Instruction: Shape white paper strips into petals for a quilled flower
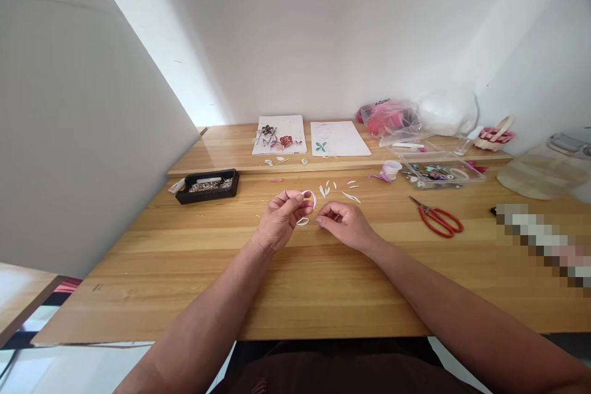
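Note:
Between the thumb and fingers of my left hand is a thin pale pink strip, curved into a loop. My right hand is just to the right, low over the table, its thumb and index finger pinched together; what sits between them is too small to make out. A small white loop lies on the wood between the two hands. Beyond the hands, several slim white petal-shaped pieces are scattered on the table, and a small pink piece rests farther left.
Red-handled pliers lie to the right. A black tray of beads stands left, a clear plastic box of ornaments right. White sheets and plastic bags occupy the raised back ledge. A clear jar stands far right.

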{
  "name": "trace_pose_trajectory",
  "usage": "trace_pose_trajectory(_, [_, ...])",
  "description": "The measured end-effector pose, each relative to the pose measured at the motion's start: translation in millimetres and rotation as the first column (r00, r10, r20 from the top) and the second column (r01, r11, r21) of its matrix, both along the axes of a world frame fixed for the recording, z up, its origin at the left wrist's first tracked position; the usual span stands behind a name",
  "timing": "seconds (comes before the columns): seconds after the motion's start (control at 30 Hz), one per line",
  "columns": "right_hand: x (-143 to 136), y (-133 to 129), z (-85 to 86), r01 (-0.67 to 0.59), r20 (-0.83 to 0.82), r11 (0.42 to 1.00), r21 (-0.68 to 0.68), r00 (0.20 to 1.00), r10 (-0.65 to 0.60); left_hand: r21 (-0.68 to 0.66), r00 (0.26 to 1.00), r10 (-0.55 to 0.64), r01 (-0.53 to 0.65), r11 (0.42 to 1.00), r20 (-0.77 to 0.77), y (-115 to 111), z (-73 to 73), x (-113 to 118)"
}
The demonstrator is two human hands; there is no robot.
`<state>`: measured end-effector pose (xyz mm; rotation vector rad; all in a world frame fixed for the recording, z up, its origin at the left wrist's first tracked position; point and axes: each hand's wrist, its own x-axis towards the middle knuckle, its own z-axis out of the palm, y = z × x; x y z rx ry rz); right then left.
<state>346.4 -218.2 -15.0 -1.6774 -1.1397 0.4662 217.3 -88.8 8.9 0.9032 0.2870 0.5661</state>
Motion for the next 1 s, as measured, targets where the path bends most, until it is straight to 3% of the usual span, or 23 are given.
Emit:
trace_pose_trajectory(0.23, [7, 2, -8.0, 0.012, -0.003, 1.0, -0.011, 1.0, -0.012, 0.026, 0.999, 0.039, -0.039, 0.999, 0.003, 4, 3.7, -2])
trace_pose_trajectory(0.63, [11, 4, -13.5, 0.029, 0.344, 0.999, -0.023, 0.939, -0.02, 0.007, 0.993, 0.087, -0.088, 0.996, 0.077, 12, 10.0, -5])
trace_pose_trajectory(1.0, [19, 3, -14.0, -0.047, 0.347, 0.998, -0.044, 0.936, 0.059, -0.044, 0.979, 0.177, -0.174, 0.984, 0.104, 26, 12.9, -5])
